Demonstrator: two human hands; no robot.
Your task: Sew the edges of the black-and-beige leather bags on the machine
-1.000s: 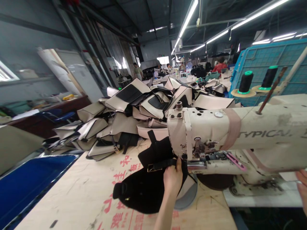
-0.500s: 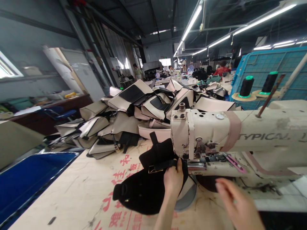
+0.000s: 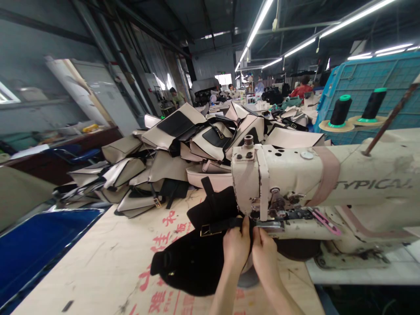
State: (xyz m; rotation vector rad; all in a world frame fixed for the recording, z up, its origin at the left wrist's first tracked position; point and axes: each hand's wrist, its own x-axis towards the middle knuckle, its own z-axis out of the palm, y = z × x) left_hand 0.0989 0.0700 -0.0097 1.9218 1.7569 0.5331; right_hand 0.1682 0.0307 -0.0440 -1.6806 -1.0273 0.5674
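Observation:
A black bag piece (image 3: 193, 258) with a buckled strap (image 3: 216, 227) lies under the head of a cream sewing machine (image 3: 295, 183). My left hand (image 3: 235, 245) is closed on the strap and the black material right by the needle area. My right hand (image 3: 264, 253) sits beside it, fingers pinched on the same black piece just below the presser foot (image 3: 267, 223).
A big heap of beige and black bag panels (image 3: 183, 148) fills the table (image 3: 108, 267) behind the machine. Two black thread cones (image 3: 341, 111) stand on the machine's right, before a blue crate (image 3: 370, 83). A dark blue sheet (image 3: 36, 249) lies at the left. People work far back.
My right hand has come in from the right edge and now grips the black piece next to my left hand. The left hand has stayed at the needle.

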